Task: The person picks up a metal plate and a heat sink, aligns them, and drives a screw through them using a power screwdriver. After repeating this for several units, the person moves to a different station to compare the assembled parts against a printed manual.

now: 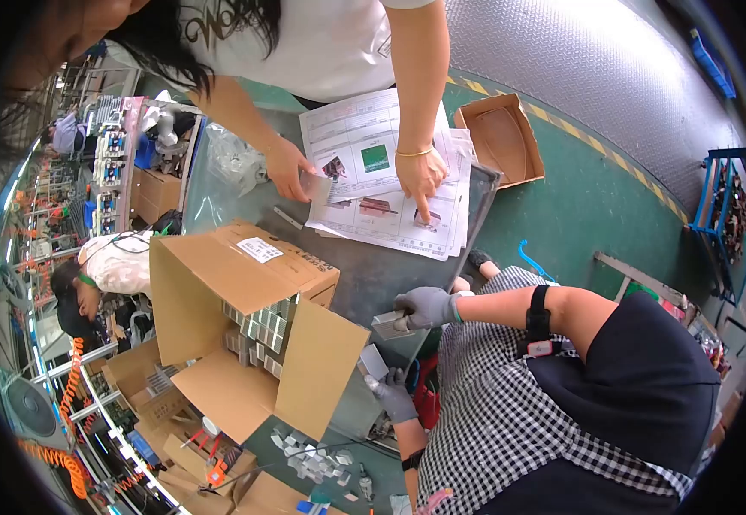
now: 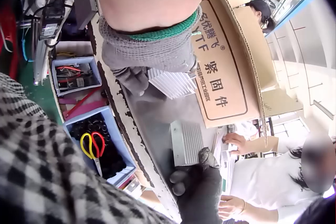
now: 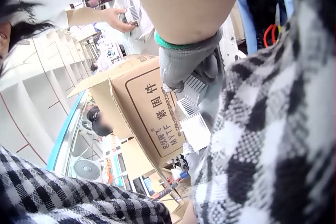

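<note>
Both hands wear grey gloves. My right hand (image 1: 428, 307) (image 3: 189, 65) grips a silver finned metal block (image 1: 391, 324) (image 3: 194, 88) at the table's edge. Just below it in the head view, my left hand (image 1: 396, 400) (image 2: 149, 58) holds a second finned block (image 1: 374, 362) (image 2: 170, 83), its thumb and fingers round one end. The two blocks are close together, fins showing in the wrist views. In the left wrist view the right hand's block (image 2: 187, 143) stands out above the tabletop. Some fingers are hidden behind the blocks.
An open cardboard box (image 1: 291, 266) with stacked metal blocks stands beside my hands. Across the table, another person points at printed sheets (image 1: 373, 163) and holds a small metal piece (image 1: 314, 184). Blue bins (image 2: 126, 169) with scissors sit below the table edge.
</note>
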Demonstrator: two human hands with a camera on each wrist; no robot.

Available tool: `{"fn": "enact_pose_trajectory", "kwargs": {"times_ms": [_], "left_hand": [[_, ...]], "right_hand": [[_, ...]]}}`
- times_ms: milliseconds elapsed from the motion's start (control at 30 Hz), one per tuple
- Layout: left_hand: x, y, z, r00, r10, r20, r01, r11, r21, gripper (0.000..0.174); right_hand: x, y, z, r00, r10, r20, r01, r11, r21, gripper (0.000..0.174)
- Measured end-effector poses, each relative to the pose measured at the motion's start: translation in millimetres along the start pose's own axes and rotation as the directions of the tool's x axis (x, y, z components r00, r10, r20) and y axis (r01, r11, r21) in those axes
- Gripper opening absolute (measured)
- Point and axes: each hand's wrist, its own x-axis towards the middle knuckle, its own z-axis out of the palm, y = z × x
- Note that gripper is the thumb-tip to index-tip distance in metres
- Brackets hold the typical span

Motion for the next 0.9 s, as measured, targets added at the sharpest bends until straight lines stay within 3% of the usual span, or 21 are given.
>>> {"fn": "enact_pose_trajectory", "kwargs": {"times_ms": [133,333,533,633,733,900], "left_hand": [[-3,14,2,0.996,-0.087,0.036,0.088,0.996,-0.022,0.084],[10,4,-24,0.99,-0.076,0.117,0.074,0.997,0.016,0.086],[11,6,-26,0.991,-0.099,0.091,0.085,0.986,0.144,0.082],[34,-10,-49,0.981,-0.168,0.099,0.153,0.978,0.142,0.087],[53,-18,-74,0.949,-0.234,0.212,0.232,0.972,0.037,0.079],[60,-25,-85,0.934,-0.263,0.24,0.27,0.963,0.004,0.079]], "right_hand": [[1,-2,-3,0.999,0.021,0.033,-0.021,1.0,-0.002,0.045],[-3,-4,-3,1.0,0.026,-0.012,-0.026,1.0,0.0,0.047],[-1,-4,0,0.998,0.009,-0.062,-0.008,1.0,0.029,0.046],[-1,-1,3,0.997,0.013,-0.081,-0.01,0.999,0.041,0.046],[2,-1,4,0.997,0.045,-0.068,-0.044,0.999,0.028,0.047],[-2,-5,2,0.995,0.062,-0.075,-0.059,0.998,0.037,0.048]]}}
